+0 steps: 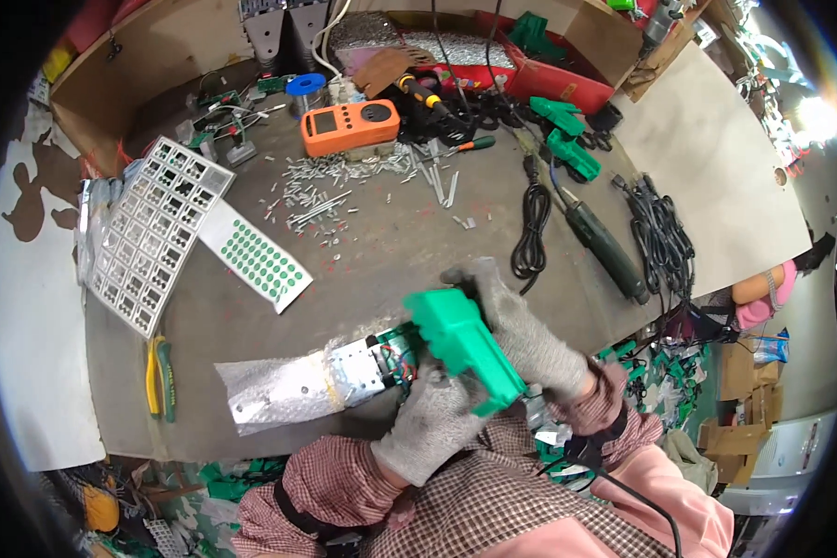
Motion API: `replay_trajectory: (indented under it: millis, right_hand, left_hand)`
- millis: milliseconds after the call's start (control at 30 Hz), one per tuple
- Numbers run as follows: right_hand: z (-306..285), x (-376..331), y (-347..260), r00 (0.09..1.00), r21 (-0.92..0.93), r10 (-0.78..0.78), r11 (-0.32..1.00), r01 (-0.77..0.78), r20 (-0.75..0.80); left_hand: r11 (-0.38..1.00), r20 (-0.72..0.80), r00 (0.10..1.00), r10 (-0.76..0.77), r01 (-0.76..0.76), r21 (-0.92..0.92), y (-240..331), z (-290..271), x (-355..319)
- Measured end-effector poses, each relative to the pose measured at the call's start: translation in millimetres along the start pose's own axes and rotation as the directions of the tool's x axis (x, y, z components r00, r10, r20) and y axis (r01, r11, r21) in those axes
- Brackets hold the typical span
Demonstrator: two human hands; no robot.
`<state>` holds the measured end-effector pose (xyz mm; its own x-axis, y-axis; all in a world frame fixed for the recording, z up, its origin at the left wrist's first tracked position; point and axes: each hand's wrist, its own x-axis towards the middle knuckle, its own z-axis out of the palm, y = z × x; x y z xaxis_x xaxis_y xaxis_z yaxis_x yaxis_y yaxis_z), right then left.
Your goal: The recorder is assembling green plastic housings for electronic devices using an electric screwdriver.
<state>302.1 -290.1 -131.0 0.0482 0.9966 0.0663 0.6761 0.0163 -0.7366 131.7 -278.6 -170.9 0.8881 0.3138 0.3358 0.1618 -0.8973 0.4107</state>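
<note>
A green plastic housing (pixel 460 339), slightly blurred, is held tilted in front of me. My right hand (pixel 521 325), in a grey knit glove, grips its right side, with some fingertips hidden behind it. From below, my left hand (pixel 434 414), gloved alike, closes on the housing's lower left; its fingers are partly covered. Touching the housing on the left is the end of a white metal unit (pixel 352 365) with red and dark wires (pixel 398 361). Clear bubble wrap (pixel 268 391) surrounds the unit's other end on the bench.
A sticker sheet (pixel 256 256) and gridded panel (pixel 158 232) lie left, above yellow-green pliers (pixel 160 379). Behind are loose metal pins (pixel 321 191), an orange multimeter (pixel 351 127) and a solder spool (pixel 307 88). A dark cylindrical tool (pixel 604 251) and coiled cables (pixel 658 232) lie right.
</note>
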Motion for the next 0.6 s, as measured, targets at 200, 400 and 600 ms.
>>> replay_trajectory:
  millis: [200, 400, 600]
  right_hand:
    - [-9, -3, 26, 0.845, 0.016, -0.447, 0.886, 0.463, 0.293]
    - [6, -13, 7, 0.936, -0.103, -0.259, 0.952, 0.289, 0.239]
    - [13, -20, 12, 0.927, -0.271, -0.346, 0.887, 0.374, 0.146]
  left_hand:
    - [0.979, -0.129, 0.979, 0.155, -0.17, -0.111, -20, -47, -73]
    - [0.989, 0.0, 0.999, -0.039, 0.038, -0.146, -35, -55, -76]
    - [0.989, 0.05, 0.998, 0.036, -0.043, 0.142, -30, -44, -86]
